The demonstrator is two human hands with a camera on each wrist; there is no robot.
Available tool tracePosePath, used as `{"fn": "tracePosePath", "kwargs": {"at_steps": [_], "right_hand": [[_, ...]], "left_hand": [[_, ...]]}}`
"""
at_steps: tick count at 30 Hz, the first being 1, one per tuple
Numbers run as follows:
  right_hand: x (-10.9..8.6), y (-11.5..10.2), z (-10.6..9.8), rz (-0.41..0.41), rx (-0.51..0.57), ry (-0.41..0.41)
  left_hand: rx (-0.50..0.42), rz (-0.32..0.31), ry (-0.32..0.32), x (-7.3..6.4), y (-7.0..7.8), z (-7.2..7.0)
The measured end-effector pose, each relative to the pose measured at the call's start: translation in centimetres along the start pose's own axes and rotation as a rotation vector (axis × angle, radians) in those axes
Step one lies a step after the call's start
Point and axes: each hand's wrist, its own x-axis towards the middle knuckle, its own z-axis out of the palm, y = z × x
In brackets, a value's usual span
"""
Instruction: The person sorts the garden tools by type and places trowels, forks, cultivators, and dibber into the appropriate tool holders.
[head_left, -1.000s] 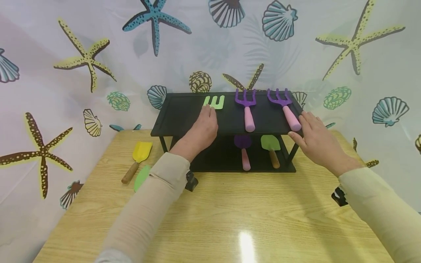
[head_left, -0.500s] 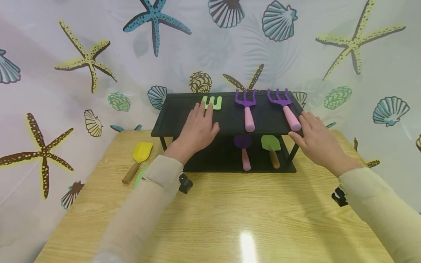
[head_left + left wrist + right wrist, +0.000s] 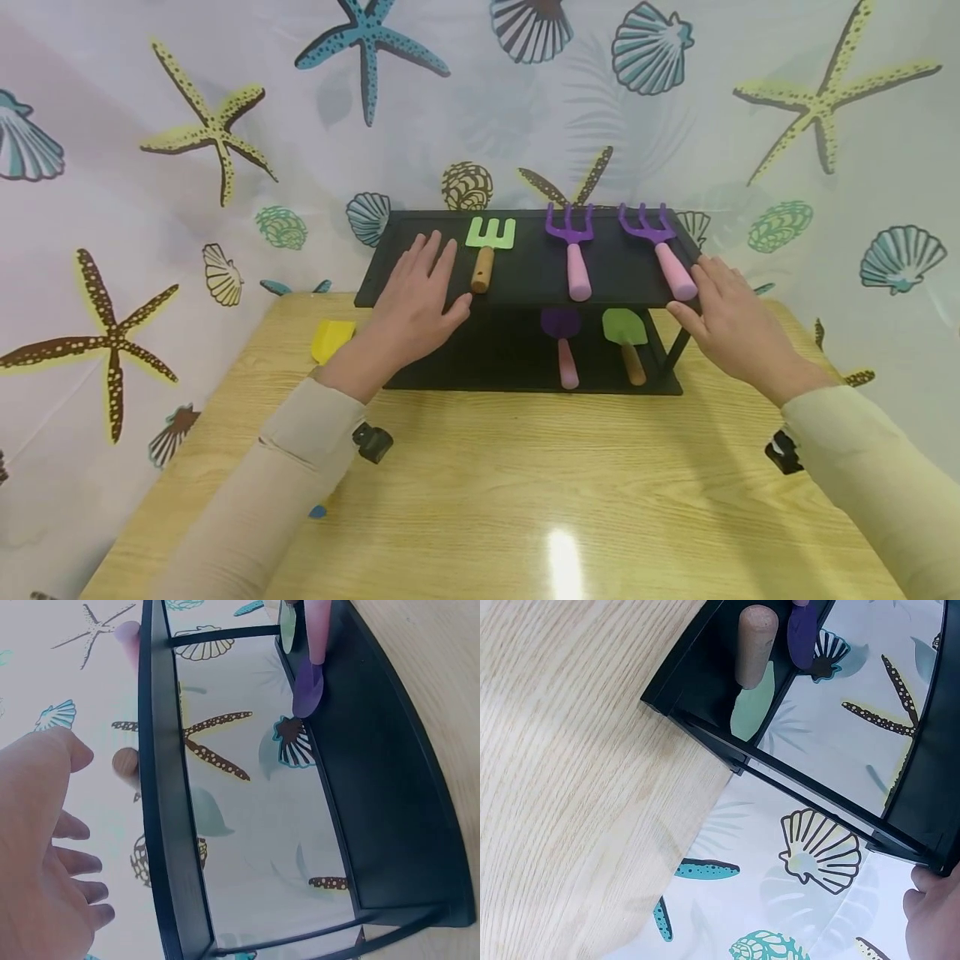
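My left hand (image 3: 412, 304), fingers spread, is over the left part of the black shelf's top tier (image 3: 517, 279). Just right of its thumb lies a light-green hand fork (image 3: 483, 258) with a wooden handle, apart from the hand. My right hand (image 3: 738, 321) rests at the tier's right end with straight fingers, close to the pink handle of a purple hand fork (image 3: 675, 271). Another purple hand fork (image 3: 577, 271) lies between these two. On the lower tier are a purple trowel (image 3: 567, 362) with a pink handle and a green trowel (image 3: 754, 705) with a wooden handle.
A yellow scoop (image 3: 332, 340) lies on the wooden table (image 3: 510, 483) left of the shelf, partly behind my left arm. A small blue tip (image 3: 318, 511) shows under the left sleeve. A patterned cloth (image 3: 420, 133) hangs behind the shelf.
My left hand has moved left off the light-green hand fork, and its wooden handle now shows. The left arm now covers the green piece on the table. The right hand has stayed in place.
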Motion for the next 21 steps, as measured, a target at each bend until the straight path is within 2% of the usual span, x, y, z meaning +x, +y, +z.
{"fn": "tracePosePath", "kwargs": {"at_steps": [11, 21], "right_hand": [[0.1, 0.0, 0.1, -0.006, 0.0, 0.022], [0.0, -0.1, 0.2, -0.006, 0.007, 0.026]], "left_hand": [[-0.071, 0.038, 0.06, -4.2, -2.7, 0.3], [-0.104, 0.02, 0.094, -7.5, -4.4, 1.3]]}}
